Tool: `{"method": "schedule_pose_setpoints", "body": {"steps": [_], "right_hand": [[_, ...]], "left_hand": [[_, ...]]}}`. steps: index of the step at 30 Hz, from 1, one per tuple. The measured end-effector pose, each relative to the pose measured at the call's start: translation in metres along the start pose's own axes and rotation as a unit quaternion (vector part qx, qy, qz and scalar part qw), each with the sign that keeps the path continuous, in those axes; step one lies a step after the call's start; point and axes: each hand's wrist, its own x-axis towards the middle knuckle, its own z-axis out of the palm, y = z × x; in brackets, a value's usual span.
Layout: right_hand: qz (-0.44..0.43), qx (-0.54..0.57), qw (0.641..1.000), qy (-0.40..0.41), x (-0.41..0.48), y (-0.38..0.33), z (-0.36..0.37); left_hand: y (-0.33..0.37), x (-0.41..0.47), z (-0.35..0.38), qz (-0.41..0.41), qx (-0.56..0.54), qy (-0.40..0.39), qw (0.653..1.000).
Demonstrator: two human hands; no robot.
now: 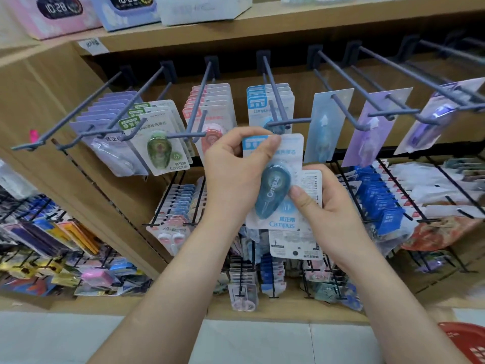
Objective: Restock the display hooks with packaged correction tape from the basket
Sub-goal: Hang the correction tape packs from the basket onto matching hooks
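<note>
A blue Campus correction tape pack (275,185) is held in front of the display, just below the tip of the grey hook (278,111) that carries matching blue packs (270,101). My left hand (231,169) pinches the pack's top left corner. My right hand (325,206) grips its lower right side together with a second pack (296,243) held behind, back side showing. The red basket (464,340) shows only as a corner at the bottom right.
Neighbouring hooks carry green (157,143), pink (210,106) and purple (105,119) packs on the left, and single light blue and purple packs on the right. Black wire racks (393,200) of stationery stand below. Boxed clocks (60,11) sit on the wooden shelf above.
</note>
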Motion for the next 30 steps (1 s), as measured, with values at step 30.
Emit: {"method": "schedule_pose_setpoints", "body": {"steps": [30], "right_hand": [[-0.045, -0.041, 0.994, 0.087, 0.004, 0.006, 0.006]], "left_hand": [[0.009, 0.008, 0.01, -0.071, -0.079, -0.018, 0.994]]}}
